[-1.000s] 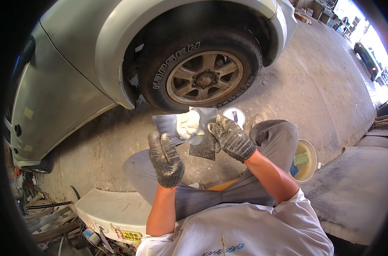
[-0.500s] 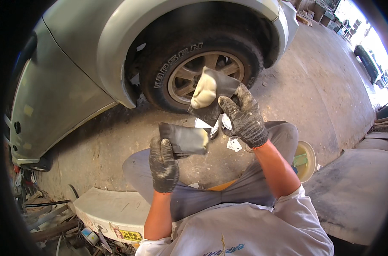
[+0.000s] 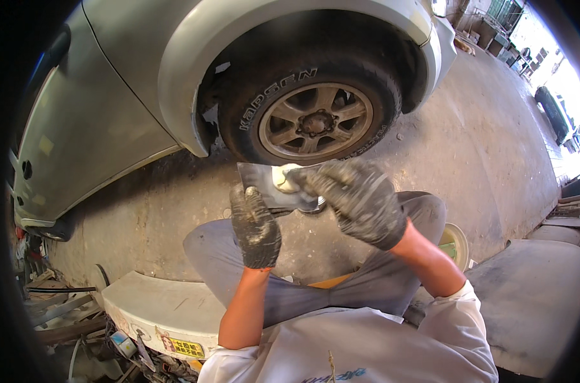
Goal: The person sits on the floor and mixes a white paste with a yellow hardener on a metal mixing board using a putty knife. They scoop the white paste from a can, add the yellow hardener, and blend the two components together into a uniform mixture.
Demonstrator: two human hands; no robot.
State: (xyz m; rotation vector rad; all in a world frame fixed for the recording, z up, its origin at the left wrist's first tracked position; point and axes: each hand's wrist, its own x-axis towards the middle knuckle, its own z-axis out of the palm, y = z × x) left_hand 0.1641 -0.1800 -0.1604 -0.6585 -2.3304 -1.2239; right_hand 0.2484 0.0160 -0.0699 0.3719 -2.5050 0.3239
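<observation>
In front of the wheel (image 3: 316,121), the right hand (image 3: 360,199) now covers the putty (image 3: 285,179), lowered onto the left hand's (image 3: 256,225) gripped plate (image 3: 264,186).

Both gloved hands, left hand (image 3: 256,225) and right hand (image 3: 360,201), meet over the knees, the car wheel (image 3: 315,120) close ahead blocking forward reach. Bare concrete floor (image 3: 488,147) open to the right. Left side crowded by the car body (image 3: 98,121), a white panel (image 3: 156,306) and scrap clutter (image 3: 53,306).
</observation>
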